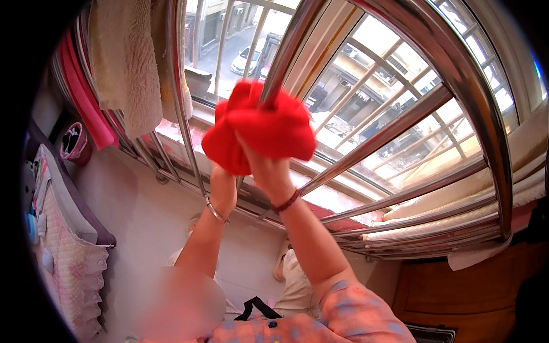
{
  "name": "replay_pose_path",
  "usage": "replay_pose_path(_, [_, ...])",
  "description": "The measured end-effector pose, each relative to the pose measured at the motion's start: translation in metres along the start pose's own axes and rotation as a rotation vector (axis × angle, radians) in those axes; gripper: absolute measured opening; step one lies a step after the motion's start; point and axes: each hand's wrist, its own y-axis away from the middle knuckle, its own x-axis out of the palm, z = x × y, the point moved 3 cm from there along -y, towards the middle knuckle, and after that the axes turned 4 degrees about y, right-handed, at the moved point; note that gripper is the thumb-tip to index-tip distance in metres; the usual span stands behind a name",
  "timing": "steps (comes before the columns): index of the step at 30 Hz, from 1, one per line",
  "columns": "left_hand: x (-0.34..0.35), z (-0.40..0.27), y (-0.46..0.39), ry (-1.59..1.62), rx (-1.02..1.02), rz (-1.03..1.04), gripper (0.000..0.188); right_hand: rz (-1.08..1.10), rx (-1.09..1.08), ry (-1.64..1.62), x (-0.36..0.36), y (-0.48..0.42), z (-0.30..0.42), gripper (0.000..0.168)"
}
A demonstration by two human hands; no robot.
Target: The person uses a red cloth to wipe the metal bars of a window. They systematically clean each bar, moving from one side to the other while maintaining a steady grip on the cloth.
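Note:
A bright red cloth is bunched around an upright metal tube of a shiny rail frame in front of me. Both my hands are on it from below. My right hand, with a dark red bracelet at the wrist, presses into the cloth, and its fingers are hidden in the folds. To its left, my left hand, below which a silver bangle sits, reaches up under the cloth's lower left side; most of it is covered. The tube comes out above the cloth.
Beige towels and a pink cloth hang over rails at left. A barred window is behind the frame. A bed with a quilted cover stands at left, near a pink bin. Brown wooden furniture is at lower right.

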Motion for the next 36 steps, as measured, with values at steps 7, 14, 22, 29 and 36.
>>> replay_pose_path(7, [-0.046,0.008,-0.021,0.4,-0.209,0.272,0.033,0.121,0.353,-0.172,0.019,0.021,-0.014,0.033])
replay_pose_path(14, [-0.013,-0.023,0.005,-0.053,-0.053,-0.132,0.035,-0.027,0.148,0.018,0.001,-0.011,0.023,0.037])
replay_pose_path(22, [-0.022,-0.03,-0.001,-0.056,0.07,0.021,0.03,-0.032,0.258,-0.011,0.022,0.05,-0.036,0.031])
replay_pose_path(29, [-0.022,-0.034,0.004,-0.311,0.004,0.118,0.025,-0.056,0.507,-0.217,0.049,0.107,-0.096,0.025])
replay_pose_path(36, [-0.034,-0.031,-0.006,-0.309,0.159,-0.015,0.026,-0.039,0.364,-0.307,0.036,0.056,-0.036,0.019])
